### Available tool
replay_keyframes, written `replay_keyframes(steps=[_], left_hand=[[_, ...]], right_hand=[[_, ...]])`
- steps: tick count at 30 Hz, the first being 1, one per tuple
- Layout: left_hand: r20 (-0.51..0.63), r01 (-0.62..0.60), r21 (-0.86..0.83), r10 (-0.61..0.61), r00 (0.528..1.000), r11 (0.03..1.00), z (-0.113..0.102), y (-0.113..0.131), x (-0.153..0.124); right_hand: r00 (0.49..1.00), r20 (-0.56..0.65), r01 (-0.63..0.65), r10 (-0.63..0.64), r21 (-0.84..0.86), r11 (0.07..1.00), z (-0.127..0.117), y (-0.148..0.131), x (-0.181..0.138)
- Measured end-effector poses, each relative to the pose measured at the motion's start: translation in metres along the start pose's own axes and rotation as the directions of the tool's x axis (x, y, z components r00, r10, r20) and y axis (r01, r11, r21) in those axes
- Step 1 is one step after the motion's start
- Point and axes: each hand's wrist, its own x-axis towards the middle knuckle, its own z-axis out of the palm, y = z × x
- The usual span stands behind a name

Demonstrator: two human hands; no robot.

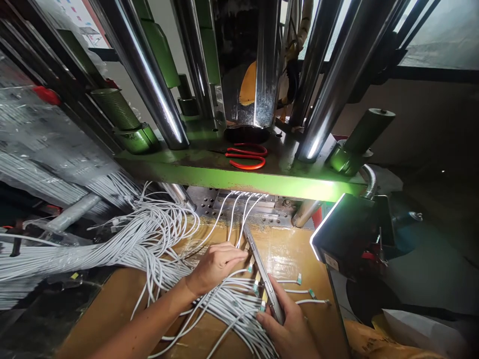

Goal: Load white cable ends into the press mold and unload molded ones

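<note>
My right hand point(290, 321) grips the lower end of a long, narrow metal bar point(264, 274), which is tilted up off the bench. Several white cables with small yellowish and teal connectors point(256, 283) line the bar's left side. Near the bar's upper end, my left hand point(219, 264) has its fingers closed in a pinch beside one connector; what they hold is hidden. Beneath both hands, a thick bundle of white cables point(239, 309) spreads over the brown bench top point(295, 249).
A press with a green plate point(209, 177) and steel columns stands ahead; red-handled snips point(247, 155) lie on it. Several cables run into the metal mould point(247, 199) underneath. Coiled cables point(164, 219) fill the left, and a lit lamp panel point(333, 229) stands at right.
</note>
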Motion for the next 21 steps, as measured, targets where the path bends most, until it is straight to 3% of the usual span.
replay_keyframes(steps=[5, 10, 12, 14, 16, 18, 19, 21], left_hand=[[0.0, 0.031, -0.03, -0.031, 1.0, 0.999, 0.004, -0.004, -0.003], [0.07, 0.251, -0.034, -0.248, 0.966, 0.968, 0.003, 0.002, 0.007], [0.126, 0.32, 0.019, -0.319, 0.939, 0.947, -0.001, 0.007, 0.021], [0.141, 0.33, 0.073, -0.337, 0.931, 0.941, -0.006, 0.011, 0.039], [0.042, 0.336, 0.135, -0.344, 0.938, 0.932, -0.008, 0.01, 0.053], [-0.133, 0.397, 0.224, -0.376, 0.917, 0.89, -0.005, 0.004, 0.061], [-0.202, 0.438, 0.262, -0.395, 0.896, 0.86, -0.002, 0.001, 0.062], [-0.272, 0.511, 0.3, -0.441, 0.855, 0.806, 0.009, -0.008, 0.061]], right_hand=[[0.997, -0.073, -0.01, 0.008, -0.023, 1.0, 0.004, 0.002, 0.0], [0.998, -0.055, 0.018, -0.032, -0.248, 0.969, -0.002, 0.008, 0.002], [0.995, -0.044, 0.065, -0.089, -0.388, 0.919, -0.016, 0.012, 0.001], [0.972, -0.034, 0.165, -0.234, -0.61, 0.775, -0.034, 0.012, -0.002], [0.902, 0.012, 0.247, -0.432, -0.835, 0.492, -0.049, 0.003, 0.0], [0.798, 0.061, 0.257, -0.599, -0.934, 0.247, -0.056, -0.02, 0.015], [0.739, 0.07, 0.265, -0.67, -0.945, 0.193, -0.054, -0.037, 0.031], [0.623, 0.054, 0.301, -0.78, -0.937, 0.176, -0.042, -0.078, 0.076]])
